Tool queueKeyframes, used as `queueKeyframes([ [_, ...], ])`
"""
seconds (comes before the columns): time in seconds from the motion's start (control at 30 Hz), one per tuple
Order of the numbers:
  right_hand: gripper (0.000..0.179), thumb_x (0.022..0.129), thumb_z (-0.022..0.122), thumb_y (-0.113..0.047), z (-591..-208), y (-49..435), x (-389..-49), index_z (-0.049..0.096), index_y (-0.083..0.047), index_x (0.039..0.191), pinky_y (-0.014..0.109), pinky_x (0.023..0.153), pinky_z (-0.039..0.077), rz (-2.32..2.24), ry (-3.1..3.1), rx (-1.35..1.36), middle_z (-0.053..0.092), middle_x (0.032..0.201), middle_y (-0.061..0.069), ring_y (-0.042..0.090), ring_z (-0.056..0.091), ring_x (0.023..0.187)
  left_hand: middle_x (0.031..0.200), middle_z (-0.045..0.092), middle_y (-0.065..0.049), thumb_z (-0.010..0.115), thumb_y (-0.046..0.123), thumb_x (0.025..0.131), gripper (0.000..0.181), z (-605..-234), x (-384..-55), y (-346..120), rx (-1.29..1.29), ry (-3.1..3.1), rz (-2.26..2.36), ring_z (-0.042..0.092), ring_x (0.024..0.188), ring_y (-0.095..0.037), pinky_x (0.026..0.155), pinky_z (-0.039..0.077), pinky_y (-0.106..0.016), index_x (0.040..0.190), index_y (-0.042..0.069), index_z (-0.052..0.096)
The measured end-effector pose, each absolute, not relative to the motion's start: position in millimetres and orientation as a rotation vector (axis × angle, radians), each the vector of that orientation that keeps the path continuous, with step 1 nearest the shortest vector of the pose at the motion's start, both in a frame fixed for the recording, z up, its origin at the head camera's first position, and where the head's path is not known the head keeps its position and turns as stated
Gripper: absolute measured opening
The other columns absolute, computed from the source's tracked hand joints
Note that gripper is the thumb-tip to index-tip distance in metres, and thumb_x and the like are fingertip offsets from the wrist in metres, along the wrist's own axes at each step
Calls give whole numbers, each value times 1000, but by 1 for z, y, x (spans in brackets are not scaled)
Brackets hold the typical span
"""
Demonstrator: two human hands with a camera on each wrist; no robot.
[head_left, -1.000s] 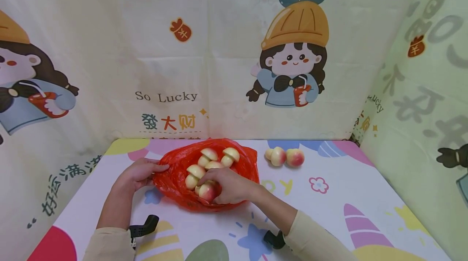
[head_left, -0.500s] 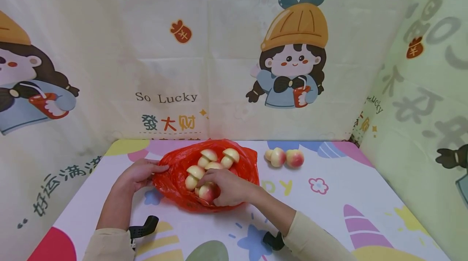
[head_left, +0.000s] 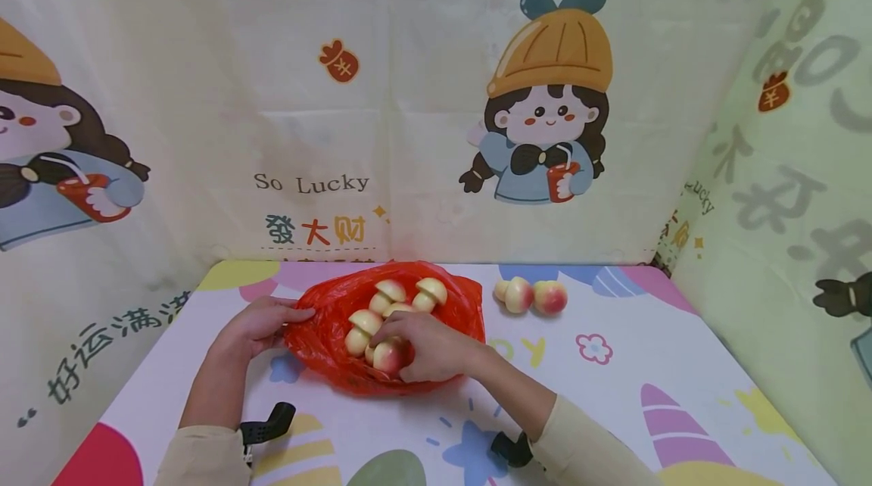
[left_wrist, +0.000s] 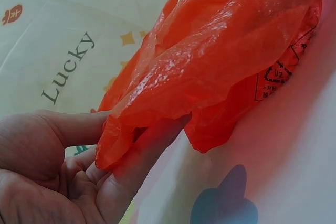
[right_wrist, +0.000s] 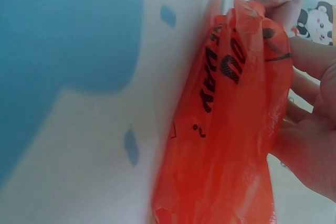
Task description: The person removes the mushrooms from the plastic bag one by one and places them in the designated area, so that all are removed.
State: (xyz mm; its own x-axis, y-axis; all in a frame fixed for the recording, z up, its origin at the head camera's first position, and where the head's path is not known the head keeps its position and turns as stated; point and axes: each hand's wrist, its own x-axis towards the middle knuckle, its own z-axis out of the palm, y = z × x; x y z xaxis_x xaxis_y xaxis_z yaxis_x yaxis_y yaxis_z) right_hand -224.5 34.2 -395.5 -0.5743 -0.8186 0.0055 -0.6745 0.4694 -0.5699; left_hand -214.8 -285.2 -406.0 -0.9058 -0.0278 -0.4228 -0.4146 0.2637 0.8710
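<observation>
Two hands engage one red plastic bag (head_left: 319, 353), which rests on the table (head_left: 593, 380). At the bag's left edge, the left hand (head_left: 262, 323) pinches the film between thumb and fingers. Risk: if this pinch loosens, the thin film may sag over the contents; excess pull may tear it or tip the bag.

Inside the bag, several cream mushrooms (head_left: 368, 319) lie loosely against one another. Risk: a knock from the adjacent hand could shift the pile.

At the bag's near side, still inside its mouth, thumb and fingers of the right hand (head_left: 432, 350) curl round a pink-flushed mushroom (head_left: 388, 358); the fingertips are partly hidden. Risk: the rounded, apparently smooth cap may slip; film caught under the thumb could drag the bag along.

Right of the bag and apart from it, two more mushrooms (head_left: 520, 295) lie side by side. Risk: their round form may let them roll if bumped.

Compared with the frame half a second earlier: the left hand holds the same edge of the bag, the right hand grips at the same spot, and both outside mushrooms are unmoved. Only the head view has shifted slightly, probably through head motion.
</observation>
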Motion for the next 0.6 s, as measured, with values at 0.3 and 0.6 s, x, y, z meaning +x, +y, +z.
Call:
queueKeyframes([
  [0.3, 52, 83, 84, -11, -387, 39, -223, 70, -28, 130, 16, 78, 56, -830, 2446, -1203, 62, 126, -14, 4, 53, 118, 104, 74, -10, 66, 24, 102, 58, -407, -215, -285, -410, 2218, 1683, 70, 82, -22, 76, 63, -31, 148, -9, 50],
  [0.6, 49, 85, 84, -15, -383, 44, -223, 69, -30, 129, 17, 82, 56, -875, 2454, -1186, 63, 131, -14, 5, 55, 120, 104, 74, -10, 66, 24, 103, 58, -407, -215, -285, -409, 2224, 1682, 71, 82, -22, 77, 63, -32, 148, -9, 50],
])
